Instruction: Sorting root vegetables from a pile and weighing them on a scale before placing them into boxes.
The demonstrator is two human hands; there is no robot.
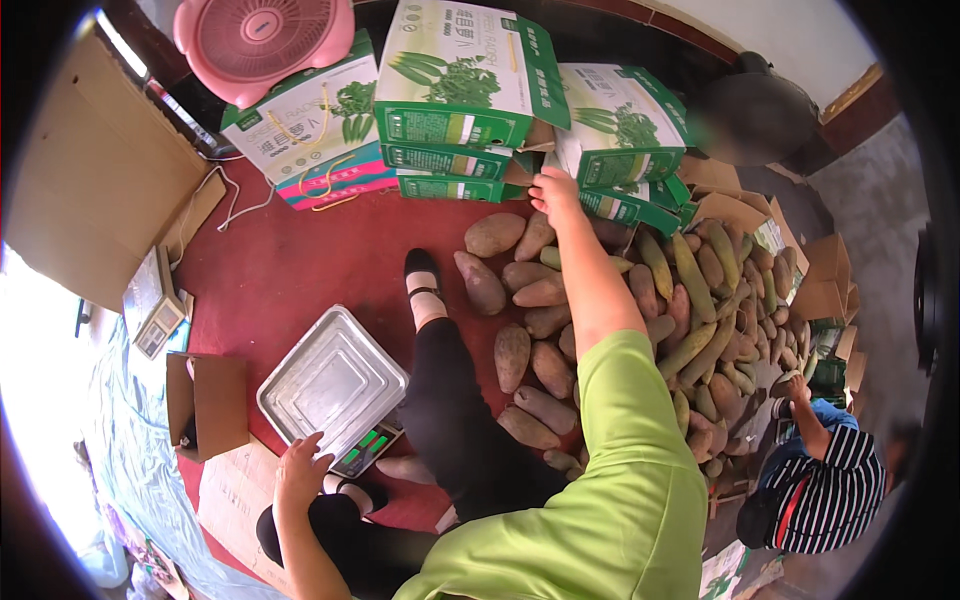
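Note:
My right hand (pixel 555 194) reaches forward to the stacked green-and-white cartons (pixel 455 115). Its fingers curl at a carton's open end flap, beside a second pile of the same cartons (pixel 625 120). My left hand (pixel 298 472) is open, its fingers spread near the corner of a digital scale (pixel 366 452) with lit green displays. On that scale lies a bare silver metal tray (pixel 332 375). Long root vegetables with reddish-brown skins (pixel 512 358) and greenish ones (pixel 690 275) are heaped to the right of my legs.
A pink fan (pixel 264 40) rests on another carton at the far left. Brown cardboard boxes (pixel 218 405) and a second scale (pixel 158 305) stand at left on the red floor (pixel 310 250). At lower right, a person in a striped top (pixel 835 490) works beside the heap.

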